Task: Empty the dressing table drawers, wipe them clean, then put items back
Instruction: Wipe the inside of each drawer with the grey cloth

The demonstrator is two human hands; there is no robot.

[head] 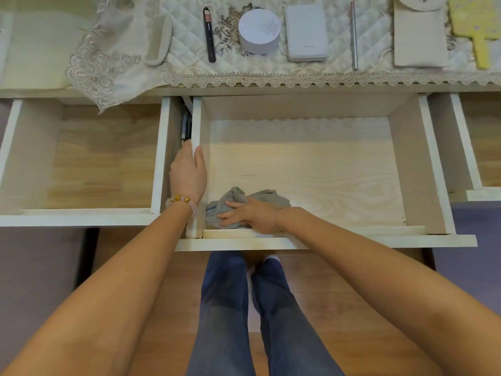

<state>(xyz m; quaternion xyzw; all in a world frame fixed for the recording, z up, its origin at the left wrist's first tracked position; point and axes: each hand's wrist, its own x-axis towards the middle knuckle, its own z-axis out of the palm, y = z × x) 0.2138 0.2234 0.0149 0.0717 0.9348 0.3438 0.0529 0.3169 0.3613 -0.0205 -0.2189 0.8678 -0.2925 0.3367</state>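
Head camera, looking down: a person in jeans [230,308] stands on the wooden floor [325,294] at a dressing table, partway through cleaning its drawers. The right hand [244,215] lies flat, fingers spread and straight, pressing a crumpled grey cloth [235,198] onto the floor of the middle drawer [311,164], in the drawer's 7 o'clock corner against the front panel. The left hand [188,172], with a beaded bracelet at the wrist, grips that drawer's left wall, thumb inside and fingers wrapped over the outside.

All three drawers stand pulled out. The left drawer [108,158], at 9 o'clock, and the right drawer [485,147], at 3 o'clock and only partly in view, show bare wooden bottoms; whether they have been wiped cannot be told.

At 12 o'clock the surface [35,63] carries a quilted, lace-edged cover [339,20] with the contents laid in a row: a beige comb [160,40], a black brush [209,33], a round white box [259,31], a white case [307,32], a silver pen [353,35], a beige pouch [418,33] and a yellow hand mirror [479,28].

Emptying looks complete and wiping is the step in hand; nothing has yet gone back into any drawer.
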